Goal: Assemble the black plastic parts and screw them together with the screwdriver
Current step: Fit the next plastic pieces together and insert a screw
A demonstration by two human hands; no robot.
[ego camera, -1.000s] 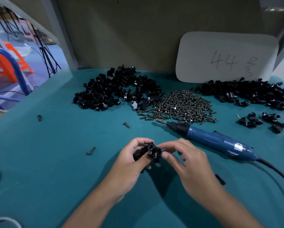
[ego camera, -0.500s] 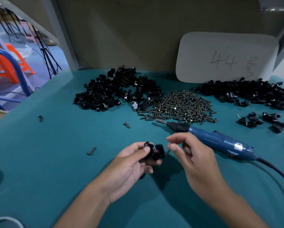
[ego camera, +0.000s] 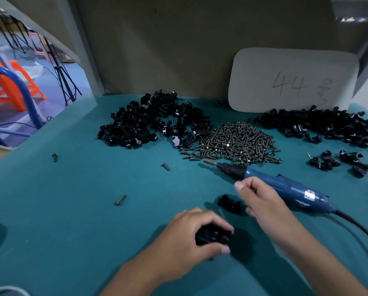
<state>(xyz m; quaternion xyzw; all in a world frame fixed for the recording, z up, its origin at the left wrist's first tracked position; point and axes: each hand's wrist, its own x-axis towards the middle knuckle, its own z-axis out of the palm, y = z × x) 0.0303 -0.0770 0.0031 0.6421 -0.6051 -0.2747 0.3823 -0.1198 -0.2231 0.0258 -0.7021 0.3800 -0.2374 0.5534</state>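
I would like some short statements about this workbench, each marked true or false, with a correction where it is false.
1. The left hand grips a black plastic part. True.
2. The blue screwdriver stands upright. False: it lies on the green table.
3. The screw pile lies between two heaps of black parts. True.
4. The white card reads 12. False: it reads 44.
5. The right hand is at the screw pile. False: it is beside the screwdriver.
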